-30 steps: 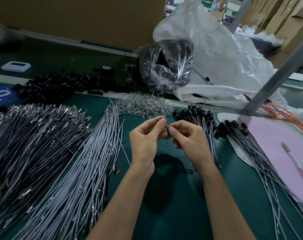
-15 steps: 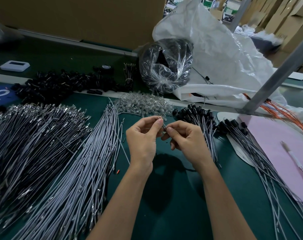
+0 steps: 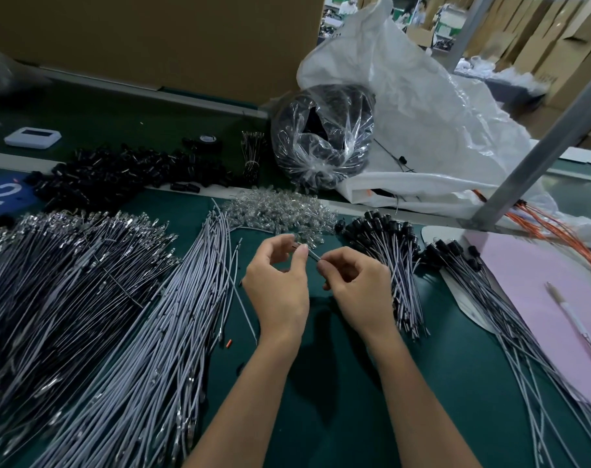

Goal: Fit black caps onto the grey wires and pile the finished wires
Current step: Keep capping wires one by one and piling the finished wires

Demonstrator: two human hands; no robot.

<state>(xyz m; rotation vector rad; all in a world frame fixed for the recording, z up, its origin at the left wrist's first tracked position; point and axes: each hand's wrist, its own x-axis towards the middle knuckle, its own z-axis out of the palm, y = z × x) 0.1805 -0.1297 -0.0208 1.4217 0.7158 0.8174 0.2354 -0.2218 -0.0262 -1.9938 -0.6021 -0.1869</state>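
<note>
On the tabletop (image 3: 338, 417), bare wires (image 3: 101, 315) fill the lower left of the frame, with loose caps (image 3: 118, 173) above them. Right of centre lie capped wires (image 3: 399, 265); at far right, a pen (image 3: 574, 322) rests on a sheet (image 3: 530, 265).

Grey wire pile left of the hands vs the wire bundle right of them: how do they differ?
The left pile has uncapped far ends; the right bundle wears black caps there. The left pile is far larger and runs past the frame's near edge; the right bundle is short and compact. Both are grey wires on the green table.
</note>
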